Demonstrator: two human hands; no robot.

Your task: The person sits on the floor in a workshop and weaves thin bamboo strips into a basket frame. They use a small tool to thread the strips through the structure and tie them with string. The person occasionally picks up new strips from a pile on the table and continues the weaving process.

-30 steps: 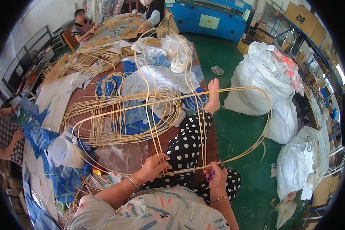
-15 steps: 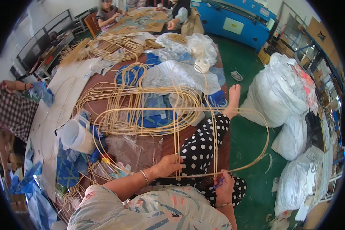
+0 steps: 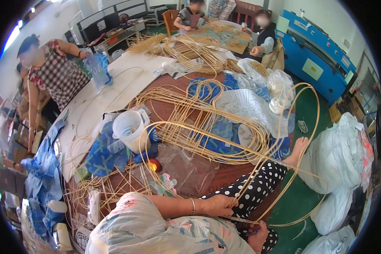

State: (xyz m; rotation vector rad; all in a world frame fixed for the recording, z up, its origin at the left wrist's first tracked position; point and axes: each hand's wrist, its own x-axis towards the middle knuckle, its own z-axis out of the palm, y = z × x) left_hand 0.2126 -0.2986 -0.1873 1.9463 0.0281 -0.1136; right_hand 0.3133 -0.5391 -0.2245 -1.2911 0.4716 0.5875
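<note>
My left hand [image 3: 219,206] is closed around slim canes of a light rattan frame [image 3: 266,157], a long rounded loop with straight crosspieces. Lower down, my right hand [image 3: 258,238] is curled by the frame's bottom edge, with a small purple thing in it; its kind is hidden by the fingers. The held frame tilts over my legs in dotted trousers [image 3: 258,186]. Beyond it, a stack of similar rattan frames [image 3: 173,133] lies on the brown table surface [image 3: 190,169].
A translucent plastic jug [image 3: 130,130] stands left of the stack. Loose canes [image 3: 110,184] lie at the lower left. White sacks [image 3: 334,156] stand on the green floor at right. One person [image 3: 57,76] is at the left; others sit at the far table [image 3: 224,36].
The view has turned left, so the room appears shifted right. The rattan frame has tilted, its right end swinging up and away. Both hands appear lower and further right.
</note>
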